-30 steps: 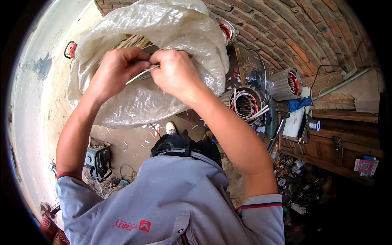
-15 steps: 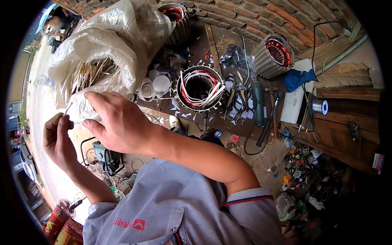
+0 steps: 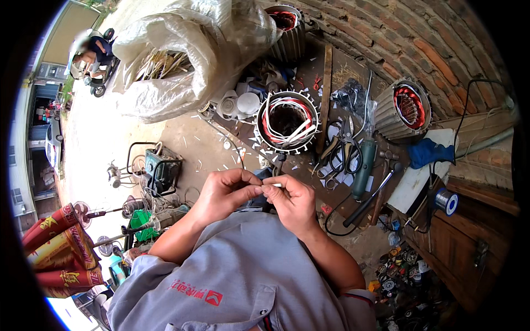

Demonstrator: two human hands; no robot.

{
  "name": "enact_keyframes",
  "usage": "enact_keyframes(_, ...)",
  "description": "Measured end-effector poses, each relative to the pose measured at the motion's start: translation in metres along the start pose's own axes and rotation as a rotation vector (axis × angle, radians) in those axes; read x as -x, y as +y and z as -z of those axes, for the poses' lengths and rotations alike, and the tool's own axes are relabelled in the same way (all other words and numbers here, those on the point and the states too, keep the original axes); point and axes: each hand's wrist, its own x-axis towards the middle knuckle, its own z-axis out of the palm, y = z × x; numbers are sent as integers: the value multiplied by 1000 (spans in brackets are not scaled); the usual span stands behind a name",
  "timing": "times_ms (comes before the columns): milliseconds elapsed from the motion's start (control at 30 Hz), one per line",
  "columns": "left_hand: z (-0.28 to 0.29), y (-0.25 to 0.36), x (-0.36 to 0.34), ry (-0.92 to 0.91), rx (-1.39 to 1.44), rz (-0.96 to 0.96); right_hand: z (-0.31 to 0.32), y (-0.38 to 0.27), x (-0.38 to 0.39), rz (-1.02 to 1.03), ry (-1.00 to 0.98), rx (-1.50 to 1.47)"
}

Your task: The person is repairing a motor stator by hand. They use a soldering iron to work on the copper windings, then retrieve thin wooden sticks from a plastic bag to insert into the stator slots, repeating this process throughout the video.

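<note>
Both my hands meet in front of my chest, with fingertips touching. My left hand (image 3: 225, 194) pinches a small thin piece (image 3: 263, 186) between thumb and forefinger, and my right hand (image 3: 293, 203) closes on it from the other side. Fingers cover most of the piece, so its kind is hard to make out. Just beyond stands a motor stator (image 3: 259, 124) with white sleeves and red windings around its open bore. Left of it, a large translucent plastic bag (image 3: 212, 66) gapes over a bundle of thin dry strips (image 3: 160, 65).
On the bench lie scissors (image 3: 348, 150), a green power tool (image 3: 364, 171), a hammer (image 3: 381, 190) and white paper scraps. Two more stators (image 3: 395, 107) stand near the brick wall. A solder spool (image 3: 451, 204) sits at right. A green-framed machine (image 3: 160, 168) stands on the floor at left.
Both hands have come from beside the bag at the left to the front of my chest. My right hand has joined the left at the thin piece. The view has turned.
</note>
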Motion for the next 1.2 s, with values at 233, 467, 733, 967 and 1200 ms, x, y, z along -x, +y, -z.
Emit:
enact_keyframes(233,-6,6,-6,-67,-150,-86,7,-11,0,11,41,-19)
enact_keyframes(467,75,74,-13,83,-481,-438,14,-19,-3,18,120,-4)
enact_keyframes(733,184,83,-96,418,-1361,-21,55,-7,1,23,439,-80)
enact_keyframes(967,196,73,-110,526,-1386,-122,52,7,14,20,522,27)
enact_keyframes(1200,197,73,-129,566,-1410,-214,28,1,7,-32,513,80)
